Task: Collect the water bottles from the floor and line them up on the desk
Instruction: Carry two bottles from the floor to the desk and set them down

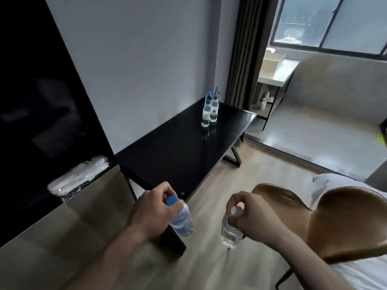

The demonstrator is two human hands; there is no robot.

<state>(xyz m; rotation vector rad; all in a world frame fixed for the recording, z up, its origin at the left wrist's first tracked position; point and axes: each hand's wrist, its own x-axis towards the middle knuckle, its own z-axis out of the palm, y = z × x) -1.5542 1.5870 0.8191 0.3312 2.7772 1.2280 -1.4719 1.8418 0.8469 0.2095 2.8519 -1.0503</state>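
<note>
Bottles already stand on the desk: a tight group near its far right corner, upright and touching or nearly so. Two more are in hand. The left hand grips a blue-capped bottle by the neck; the right hand pinches a white-capped bottle at its top. Both hang over the floor just off the desk's near corner. Most of the desk's front is bare, so I judge there is room to extend the row. A chair crowds the right.

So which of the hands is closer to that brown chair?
The right hand. It holds a white-capped bottle by the neck just beside the brown chair; the left hand, gripping a blue-capped bottle, is farther off, by the black desk.
</note>
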